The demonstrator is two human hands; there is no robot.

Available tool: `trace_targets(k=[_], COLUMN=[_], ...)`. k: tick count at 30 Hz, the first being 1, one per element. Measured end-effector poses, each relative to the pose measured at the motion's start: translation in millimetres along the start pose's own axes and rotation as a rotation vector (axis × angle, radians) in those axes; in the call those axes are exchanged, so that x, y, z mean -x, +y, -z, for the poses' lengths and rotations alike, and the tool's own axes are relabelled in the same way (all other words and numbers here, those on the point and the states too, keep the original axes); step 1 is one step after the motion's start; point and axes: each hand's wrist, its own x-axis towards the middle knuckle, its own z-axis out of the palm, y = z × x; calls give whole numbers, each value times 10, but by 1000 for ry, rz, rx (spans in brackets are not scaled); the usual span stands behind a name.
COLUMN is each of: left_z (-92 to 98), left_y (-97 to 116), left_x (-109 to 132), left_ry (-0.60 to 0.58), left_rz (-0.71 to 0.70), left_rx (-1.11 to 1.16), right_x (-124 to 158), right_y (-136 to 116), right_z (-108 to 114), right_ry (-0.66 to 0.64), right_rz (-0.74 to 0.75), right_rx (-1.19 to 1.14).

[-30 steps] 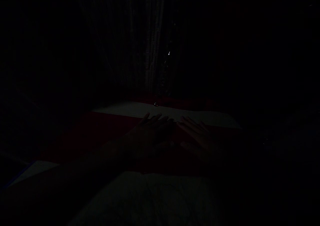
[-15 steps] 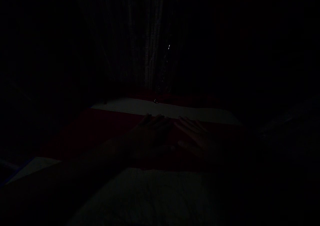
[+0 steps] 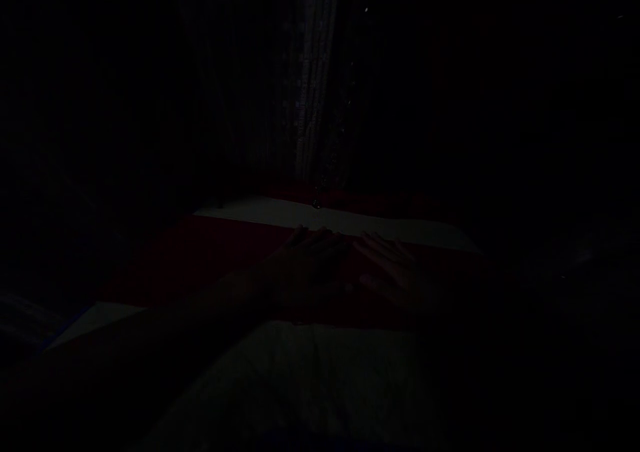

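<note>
The scene is very dark. My left hand [image 3: 310, 259] lies flat with its fingers stretched out on a dark red cloth [image 3: 200, 252]. My right hand [image 3: 390, 265] lies flat beside it on the same cloth, fingers also extended and slightly apart. The two hands are close together, almost touching. Neither hand holds anything that I can make out.
A pale strip of fabric [image 3: 280, 213] runs behind the red cloth, and another pale area [image 3: 310, 372] lies in front of it. A faintly lit curtain [image 3: 300, 105] hangs at the back. A small shiny object [image 3: 316, 203] sits on the far pale strip.
Both hands stay flat on the red cloth in nearly the same place. The view has shifted slightly, so the scene sits a little higher and to the right.
</note>
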Motion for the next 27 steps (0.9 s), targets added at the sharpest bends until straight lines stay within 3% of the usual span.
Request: trace_targets(k=[10, 22, 27], left_z=[-11, -76, -55], left_y=[-10, -84, -66], left_x=[1, -5, 0], left_ry=[27, 70, 48], left_rz=[-3, -25, -33], left_rx=[-19, -10, -41], right_x=[26, 45, 24], right_y=[33, -49, -28], right_z=[7, 14, -23], right_ry=[103, 23, 75], right_rz=[-16, -35, -48], right_rx=[32, 18, 28])
